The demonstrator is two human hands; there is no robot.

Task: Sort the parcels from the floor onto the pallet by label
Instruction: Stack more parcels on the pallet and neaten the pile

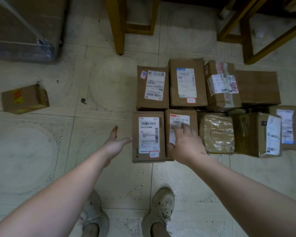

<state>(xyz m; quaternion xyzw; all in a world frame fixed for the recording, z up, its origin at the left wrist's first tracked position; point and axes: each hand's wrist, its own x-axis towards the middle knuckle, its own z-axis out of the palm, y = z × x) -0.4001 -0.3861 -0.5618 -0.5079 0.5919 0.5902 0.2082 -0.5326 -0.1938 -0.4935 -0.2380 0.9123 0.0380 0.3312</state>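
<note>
A: While both arms are stretched forward and down, how are the hands held?

B: The left hand (pixel 117 142) is held wide open, palm turned inward, fingers straight, fingertips just beside the left edge of the near-left parcel (pixel 149 136). The right hand (pixel 186 142) is spread palm-down over the red-topped parcel (pixel 180 117). Nothing is gripped, and contact cannot be told.

A: Parcel orientation?

B: Both are laid flat on the tiled floor (pixel 92 168), labels up, just beside each other. Long axes are pointed away from the shoes (pixel 162 206).

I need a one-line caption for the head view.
Left hand open beside one labelled parcel, right hand over its neighbour, among boxes grouped on a tiled floor.
</note>
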